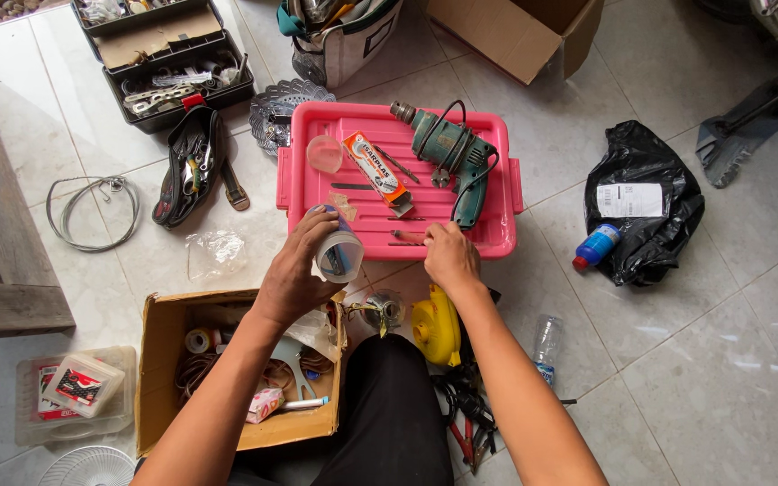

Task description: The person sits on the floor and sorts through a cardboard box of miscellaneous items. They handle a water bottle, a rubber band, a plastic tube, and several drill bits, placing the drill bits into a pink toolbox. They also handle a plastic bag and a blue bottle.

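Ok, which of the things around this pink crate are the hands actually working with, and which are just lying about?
In hand:
left hand holding a clear plastic cup
right hand on the pink crate, at a small reddish piece

Lying about:
green drill
orange packet
small pink cup
yellow blower
black bag
cardboard box
open toolbox

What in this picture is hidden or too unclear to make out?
Head view:
- Small item under the right hand on the pink lid: covered by the fingers.
- Cup in the left hand: contents unclear.
- Black bag: contents hidden.
- Toolbox: top cut off by the edge.
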